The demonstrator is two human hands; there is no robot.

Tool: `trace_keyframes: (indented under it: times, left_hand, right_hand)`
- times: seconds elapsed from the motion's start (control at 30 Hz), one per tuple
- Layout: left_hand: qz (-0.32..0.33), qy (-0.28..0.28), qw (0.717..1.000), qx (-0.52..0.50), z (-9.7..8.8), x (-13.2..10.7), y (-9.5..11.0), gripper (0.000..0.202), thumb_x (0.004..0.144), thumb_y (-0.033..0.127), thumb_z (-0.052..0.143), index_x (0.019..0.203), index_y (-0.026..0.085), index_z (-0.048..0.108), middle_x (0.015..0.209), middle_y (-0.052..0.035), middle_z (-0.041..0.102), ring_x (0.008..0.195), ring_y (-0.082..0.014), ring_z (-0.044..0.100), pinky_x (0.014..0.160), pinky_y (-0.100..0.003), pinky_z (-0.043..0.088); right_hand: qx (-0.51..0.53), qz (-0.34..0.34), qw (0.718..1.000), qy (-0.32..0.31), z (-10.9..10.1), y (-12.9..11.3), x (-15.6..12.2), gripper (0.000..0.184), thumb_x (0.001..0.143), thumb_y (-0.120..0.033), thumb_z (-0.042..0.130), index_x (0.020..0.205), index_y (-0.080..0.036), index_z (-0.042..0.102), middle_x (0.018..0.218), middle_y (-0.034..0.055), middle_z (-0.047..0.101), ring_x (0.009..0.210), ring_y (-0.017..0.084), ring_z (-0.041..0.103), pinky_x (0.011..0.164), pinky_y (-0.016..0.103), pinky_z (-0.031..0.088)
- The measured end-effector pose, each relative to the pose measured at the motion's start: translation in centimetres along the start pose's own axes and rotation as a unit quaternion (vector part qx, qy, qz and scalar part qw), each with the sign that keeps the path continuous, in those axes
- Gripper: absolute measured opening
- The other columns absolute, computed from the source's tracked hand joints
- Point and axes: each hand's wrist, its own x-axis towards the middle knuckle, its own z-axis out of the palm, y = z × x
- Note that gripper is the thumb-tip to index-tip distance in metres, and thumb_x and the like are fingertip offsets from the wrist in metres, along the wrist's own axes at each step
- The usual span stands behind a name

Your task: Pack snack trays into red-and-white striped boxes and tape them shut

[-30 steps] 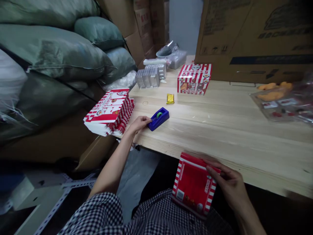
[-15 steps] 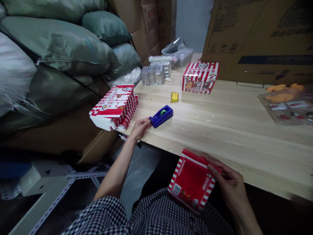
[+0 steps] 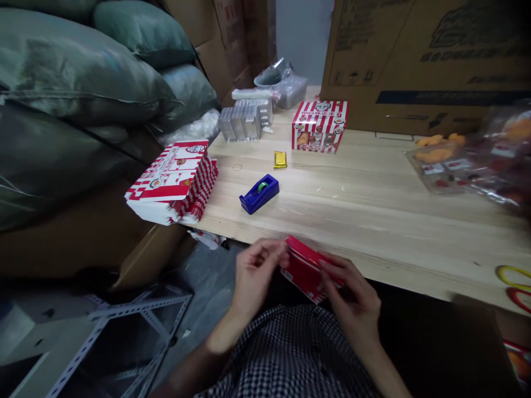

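Note:
My right hand (image 3: 352, 296) grips the right side of a red cardboard box (image 3: 305, 271) with white stripes, held tilted in front of my body at the table's near edge. At the box's upper left corner, my left hand (image 3: 259, 271) is closed in a pinch; whatever lies between its fingertips is too small to make out. A blue tape dispenser (image 3: 260, 194) with a green core stands on the table beyond my left hand. Behind the dispenser lies a small yellow packet (image 3: 280, 160).
A stack of flat striped cartons (image 3: 170, 179) is at the table's left edge. Farther back stand clear plastic cases (image 3: 240, 122) and an assembled striped box (image 3: 320, 127). Bagged toy pieces (image 3: 443, 163) and a yellow ring (image 3: 514, 275) lie right. Sacks (image 3: 74, 72) are piled left.
My left hand has left the tape dispenser and come to the box's upper left corner. The box has tilted and risen slightly toward the table edge. The view has turned right.

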Motion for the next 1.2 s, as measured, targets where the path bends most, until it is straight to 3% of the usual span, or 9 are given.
trace_keyframes:
  times: [0.2,0.43,0.6,0.7,0.8,0.9,0.97,1.07,1.2]
  left_hand:
    - [-0.089,0.007,0.985,-0.146,3.6,-3.2,-1.4,0.069,0.081,0.03,0.079,0.143,0.024,0.049,0.074,0.0022,0.072,0.062,-0.0114,0.066,0.066,-0.023,0.054]
    - [-0.129,0.007,0.979,-0.158,3.1,-2.1,-3.3,0.073,0.078,0.034,0.083,0.138,0.02,0.045,0.071,0.0019,0.072,0.057,-0.0111,0.066,0.062,-0.022,0.054]
    - [-0.171,-0.014,0.983,-0.056,2.6,-1.1,-5.3,0.081,0.072,0.048,0.083,0.136,0.018,0.044,0.06,0.0044,0.067,0.046,-0.0139,0.061,0.049,-0.023,0.05]
    - [-0.063,0.038,0.995,0.072,1.9,-0.6,-6.4,0.07,0.074,0.049,0.083,0.13,0.022,0.052,0.058,0.0085,0.058,0.049,-0.012,0.056,0.054,-0.023,0.047]
    - [0.151,0.073,0.957,0.239,0.7,-0.1,-6.2,0.065,0.072,0.042,0.087,0.129,0.028,0.06,0.091,-0.0013,0.068,0.084,-0.019,0.064,0.08,-0.033,0.052]
    - [0.329,-0.052,0.884,0.328,-0.3,0.8,-4.8,0.046,0.08,0.031,0.082,0.124,0.034,0.069,0.13,-0.0072,0.065,0.125,-0.0287,0.053,0.107,-0.047,0.043]
    - [0.376,-0.143,0.85,0.34,-0.6,1.6,-4.0,0.033,0.086,0.026,0.075,0.117,0.036,0.073,0.137,-0.0049,0.064,0.139,-0.0304,0.042,0.114,-0.052,0.036]
    - [0.33,-0.196,0.872,0.305,-0.6,2.8,-3.6,0.028,0.085,0.029,0.076,0.113,0.032,0.076,0.136,-0.0049,0.067,0.144,-0.0314,0.037,0.116,-0.055,0.033]
    - [0.149,-0.219,0.939,0.217,-0.7,3.3,-3.9,0.054,0.078,0.033,0.083,0.13,0.029,0.066,0.139,-0.0092,0.064,0.131,-0.0306,0.054,0.109,-0.052,0.043]
  right_hand:
    - [-0.015,-0.065,0.997,-0.03,1.4,1.2,-1.3,0.044,0.091,-0.008,0.061,0.124,-0.035,0.071,0.129,0.0059,0.067,0.117,0.027,0.065,0.098,0.047,0.055]
    - [-0.019,-0.069,0.997,-0.03,1.6,2.1,-1.4,0.044,0.092,-0.008,0.059,0.124,-0.037,0.07,0.128,0.0052,0.067,0.117,0.025,0.065,0.1,0.046,0.055]
    - [-0.006,-0.051,0.998,-0.024,1.2,1.9,-0.8,0.041,0.093,-0.009,0.059,0.121,-0.036,0.071,0.124,0.0062,0.067,0.114,0.025,0.065,0.097,0.046,0.056]
    - [0.008,-0.03,0.999,-0.032,0.9,1.8,-0.3,0.037,0.093,-0.011,0.061,0.118,-0.035,0.073,0.123,0.0059,0.068,0.113,0.024,0.065,0.097,0.045,0.055]
    - [0.031,0.017,0.998,-0.042,0.5,1.9,0.3,0.031,0.093,-0.014,0.063,0.112,-0.034,0.075,0.12,0.0048,0.07,0.112,0.023,0.066,0.098,0.043,0.053]
    - [0.066,0.059,0.994,-0.06,-0.2,2.1,1.0,0.024,0.092,-0.018,0.066,0.107,-0.033,0.077,0.114,0.0046,0.072,0.11,0.023,0.067,0.095,0.041,0.054]
    - [0.088,0.069,0.991,-0.078,-0.8,2.2,1.4,0.021,0.092,-0.02,0.067,0.105,-0.032,0.078,0.112,0.0049,0.073,0.109,0.023,0.068,0.093,0.04,0.055]
    - [0.097,0.072,0.989,-0.089,-1.4,2.2,1.8,0.02,0.091,-0.021,0.068,0.104,-0.032,0.079,0.112,0.0053,0.074,0.11,0.022,0.067,0.093,0.04,0.055]
    - [0.097,0.075,0.989,-0.077,-2.2,1.7,2.0,0.016,0.091,-0.024,0.069,0.101,-0.031,0.08,0.114,0.0059,0.074,0.114,0.023,0.066,0.095,0.041,0.056]
